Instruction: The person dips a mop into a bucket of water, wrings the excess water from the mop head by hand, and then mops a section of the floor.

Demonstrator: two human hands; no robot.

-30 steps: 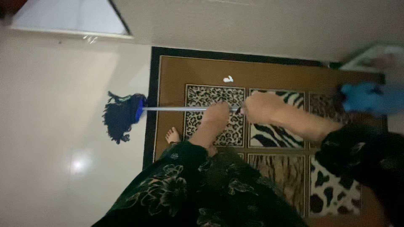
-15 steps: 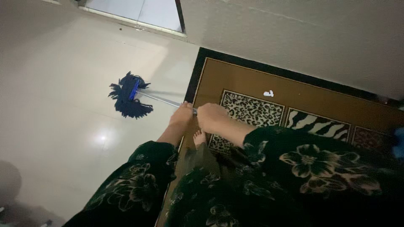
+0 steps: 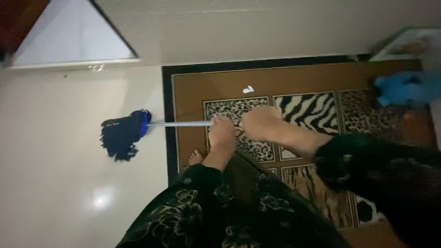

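Both hands [image 3: 239,128] gripping mop [image 3: 124,135], swung nearer rug [image 3: 206,82]

Thin silver metal mop handle [image 3: 181,123]: rear stretch hidden inside left hand [image 3: 222,133] and right hand [image 3: 258,123]; far end not visible. Bare foot [image 3: 195,157]: toes only, rest under dark floral garment [image 3: 220,206]. Blurred blue object [image 3: 404,88] at right edge: kind unreadable. Small white scrap [image 3: 248,89] on brown animal-print rug [image 3: 206,85]: too small to identify. Rug's right part cut by frame.

Dark string mop [image 3: 121,136] with blue head and silver handle, strands on pale floor beside rug
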